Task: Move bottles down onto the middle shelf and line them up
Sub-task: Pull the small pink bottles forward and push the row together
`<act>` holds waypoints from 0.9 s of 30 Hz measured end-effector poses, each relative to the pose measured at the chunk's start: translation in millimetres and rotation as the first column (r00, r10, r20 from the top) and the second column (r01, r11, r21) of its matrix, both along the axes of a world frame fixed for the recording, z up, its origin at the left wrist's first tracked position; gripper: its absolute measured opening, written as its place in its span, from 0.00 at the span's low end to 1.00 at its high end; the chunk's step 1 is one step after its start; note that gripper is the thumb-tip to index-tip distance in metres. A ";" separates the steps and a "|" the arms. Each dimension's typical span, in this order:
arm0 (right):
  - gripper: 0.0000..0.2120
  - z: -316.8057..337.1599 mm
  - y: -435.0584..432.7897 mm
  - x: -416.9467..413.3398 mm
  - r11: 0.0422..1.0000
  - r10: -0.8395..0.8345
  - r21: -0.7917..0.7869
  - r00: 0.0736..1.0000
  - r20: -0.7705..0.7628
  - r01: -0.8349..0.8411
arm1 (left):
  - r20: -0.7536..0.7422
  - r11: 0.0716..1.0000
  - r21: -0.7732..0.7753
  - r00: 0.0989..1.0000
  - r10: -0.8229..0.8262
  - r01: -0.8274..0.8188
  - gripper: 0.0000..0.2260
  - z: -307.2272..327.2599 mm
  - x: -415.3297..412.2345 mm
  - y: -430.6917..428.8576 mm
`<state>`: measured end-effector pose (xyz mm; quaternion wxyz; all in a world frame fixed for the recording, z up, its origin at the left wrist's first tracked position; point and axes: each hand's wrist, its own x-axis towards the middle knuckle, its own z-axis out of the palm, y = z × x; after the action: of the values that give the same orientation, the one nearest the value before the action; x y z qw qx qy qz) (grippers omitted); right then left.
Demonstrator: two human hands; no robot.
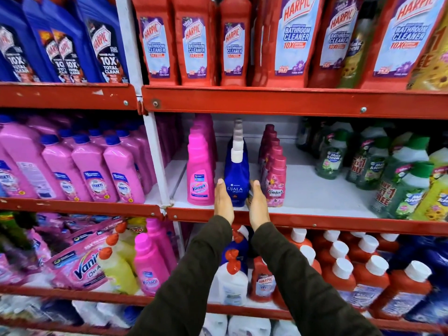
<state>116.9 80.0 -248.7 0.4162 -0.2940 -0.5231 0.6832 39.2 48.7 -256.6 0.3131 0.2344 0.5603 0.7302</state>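
Both flat hands, left point(223, 202) and right point(258, 204), flank the Ujala bottle point(236, 180).

ujala bottle point(236, 180) between vanish bottle point(200, 177) and comfort bottle point(276, 183)

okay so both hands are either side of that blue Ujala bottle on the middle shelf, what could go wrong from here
1. The Ujala bottle is tall and narrow; a nudge from the left hand or right hand might tip it.
2. The Vanish bottle and Comfort bottle rows stand close either side, so a sideways shove could knock them.
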 end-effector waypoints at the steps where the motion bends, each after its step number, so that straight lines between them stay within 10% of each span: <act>1: 0.22 -1.1 -0.5 -0.6 1.000 -0.010 0.005 1.000 0.006 0.009 | 0.001 1.000 0.007 1.000 -0.009 0.009 0.27 -0.9 -0.4 -0.2; 8: 0.16 3.4 -10.4 0.4 0.994 -0.097 0.045 0.994 -0.046 0.099 | -0.101 0.998 0.044 0.994 -0.042 0.047 0.28 -4.1 -3.6 -6.2; 14: 0.16 -12.5 -36.0 -6.1 0.869 -0.389 0.261 0.906 -0.166 0.421 | -0.329 0.945 0.281 0.908 0.261 -0.170 0.23 -10.6 -4.8 -41.9; 19: 0.24 -16.1 -60.1 -38.8 0.964 -0.041 0.263 0.999 -0.011 0.042 | -0.399 0.877 0.333 0.792 0.463 -0.345 0.21 -7.0 -28.8 -54.6; 27: 0.30 9.4 -54.8 -68.1 0.979 0.188 0.056 0.974 0.124 -0.196 | -0.122 0.998 -0.022 0.991 0.054 -0.057 0.25 0.9 -84.1 -47.1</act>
<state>48.8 25.2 -239.3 0.3262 -0.2677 -0.5957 0.6835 -45.0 1.6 -255.7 0.2609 0.2585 0.5938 0.7159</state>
